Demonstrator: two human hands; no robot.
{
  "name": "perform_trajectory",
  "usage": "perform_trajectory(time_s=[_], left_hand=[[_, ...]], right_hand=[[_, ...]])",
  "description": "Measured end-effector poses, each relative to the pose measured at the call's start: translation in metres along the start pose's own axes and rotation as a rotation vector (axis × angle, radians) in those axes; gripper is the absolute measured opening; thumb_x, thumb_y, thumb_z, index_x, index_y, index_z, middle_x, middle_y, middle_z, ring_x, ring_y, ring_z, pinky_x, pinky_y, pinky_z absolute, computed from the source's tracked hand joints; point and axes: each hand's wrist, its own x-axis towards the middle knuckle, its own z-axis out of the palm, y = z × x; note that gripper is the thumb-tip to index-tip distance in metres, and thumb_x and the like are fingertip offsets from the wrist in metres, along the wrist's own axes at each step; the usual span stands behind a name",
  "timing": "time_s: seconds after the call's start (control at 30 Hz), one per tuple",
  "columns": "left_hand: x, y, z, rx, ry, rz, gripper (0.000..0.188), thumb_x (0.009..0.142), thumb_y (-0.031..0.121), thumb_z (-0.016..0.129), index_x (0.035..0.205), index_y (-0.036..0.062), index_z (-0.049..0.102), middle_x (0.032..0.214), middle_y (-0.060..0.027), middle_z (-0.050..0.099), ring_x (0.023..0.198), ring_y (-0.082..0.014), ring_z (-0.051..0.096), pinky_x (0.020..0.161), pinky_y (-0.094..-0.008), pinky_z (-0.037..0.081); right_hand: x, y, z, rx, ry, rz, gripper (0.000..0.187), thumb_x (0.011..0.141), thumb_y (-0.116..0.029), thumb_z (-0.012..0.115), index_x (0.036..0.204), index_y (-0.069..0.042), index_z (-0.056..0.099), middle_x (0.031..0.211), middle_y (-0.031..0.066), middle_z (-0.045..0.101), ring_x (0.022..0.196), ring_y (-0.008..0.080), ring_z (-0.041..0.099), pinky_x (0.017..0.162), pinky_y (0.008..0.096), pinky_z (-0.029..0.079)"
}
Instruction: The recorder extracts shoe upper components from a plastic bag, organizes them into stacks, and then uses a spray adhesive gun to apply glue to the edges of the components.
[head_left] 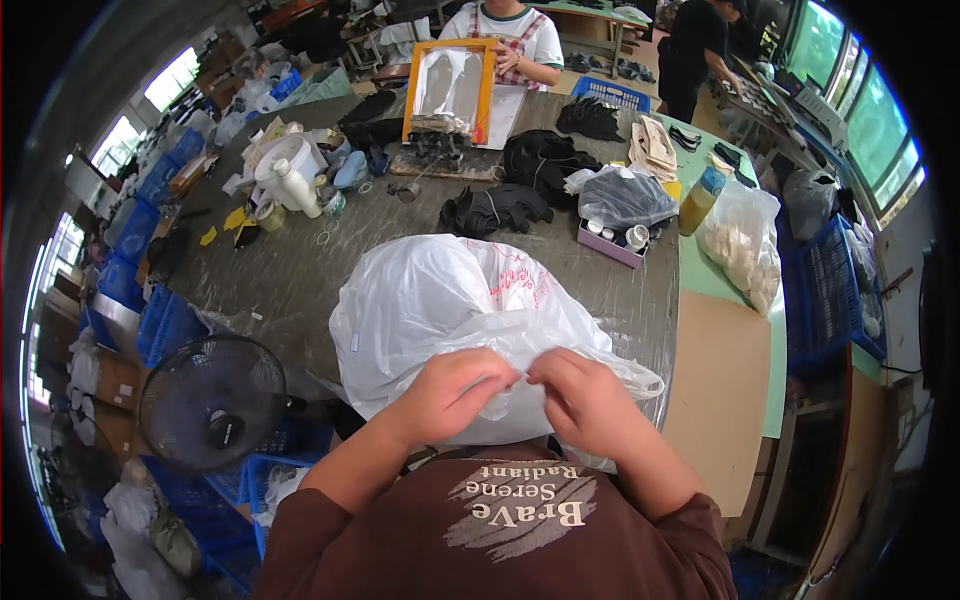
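A large, full white plastic bag with red print lies at the near edge of the table, right in front of me. My left hand pinches the near side of the bag, fingertips pressed together. Close beside it, my right hand grips the same plastic between thumb and fingers. The fingertips of both hands almost meet. A loop of the bag sticks out to the right of my right hand. What fills the bag is hidden.
Beyond the bag lie black fabric pieces and a box of small bottles. A person holds a wooden-framed screen across the table. A fan stands left; a cardboard sheet and a clear bag lie right.
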Motion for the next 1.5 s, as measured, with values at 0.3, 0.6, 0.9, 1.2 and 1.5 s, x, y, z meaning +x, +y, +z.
perform_trajectory(time_s=[0.3, 0.6, 0.9, 1.2, 1.5], left_hand=[[-0.048, -0.110, 0.044, 0.966, -0.909, -0.694, 0.022, 0.075, 0.009, 0.049, 0.087, 0.0074, 0.068, 0.095, -0.0114, 0.064, 0.085, -0.0263, 0.063, 0.067, -0.0398, 0.050], [-0.089, -0.091, 0.024, 0.695, -0.769, -0.656, 0.027, 0.077, 0.022, 0.058, 0.093, 0.0008, 0.061, 0.089, -0.0181, 0.062, 0.083, -0.0319, 0.061, 0.071, -0.0419, 0.048], [-0.033, -0.102, -0.046, 0.202, 0.338, -0.250, 0.046, 0.080, 0.012, 0.058, 0.122, 0.0025, 0.042, 0.117, -0.0133, 0.049, 0.109, -0.0221, 0.047, 0.093, -0.0341, 0.036], [-0.077, -0.066, -0.141, 0.046, 0.657, -0.600, 0.029, 0.080, 0.006, 0.057, 0.108, -0.0012, 0.056, 0.104, -0.0073, 0.060, 0.095, -0.0172, 0.056, 0.082, -0.0294, 0.043], [-0.049, -0.023, -0.140, -1.276, 0.098, 0.095, 0.066, 0.087, 0.037, 0.040, 0.134, -0.0049, 0.018, 0.135, -0.0306, 0.024, 0.110, -0.0432, 0.046, 0.093, -0.0507, 0.039]], right_hand=[[0.032, 0.144, 0.093, -0.974, -0.142, 0.345, 0.025, 0.076, -0.014, 0.052, 0.101, -0.011, 0.057, 0.141, 0.0221, 0.019, 0.133, 0.0404, 0.006, 0.100, 0.0622, 0.004], [0.068, 0.075, 0.057, -0.630, -0.121, 0.328, 0.028, 0.059, -0.021, 0.071, 0.082, -0.007, 0.062, 0.096, 0.0132, 0.056, 0.091, 0.0265, 0.055, 0.082, 0.0463, 0.039], [0.075, 0.010, 0.072, 0.408, -0.047, -0.248, 0.049, 0.071, -0.018, 0.068, 0.112, -0.003, 0.045, 0.124, 0.0180, 0.036, 0.105, 0.0335, 0.047, 0.091, 0.0398, 0.037], [0.058, 0.073, 0.100, 0.221, 0.541, -0.134, 0.030, 0.063, 0.000, 0.069, 0.087, -0.005, 0.052, 0.105, 0.0147, 0.049, 0.083, 0.0246, 0.056, 0.074, 0.0329, 0.045], [0.052, 0.060, 0.124, -0.102, -0.395, 0.025, 0.061, 0.065, -0.024, 0.069, 0.120, -0.013, 0.045, 0.104, 0.0147, 0.050, 0.080, 0.0322, 0.057, 0.070, 0.0384, 0.046]])
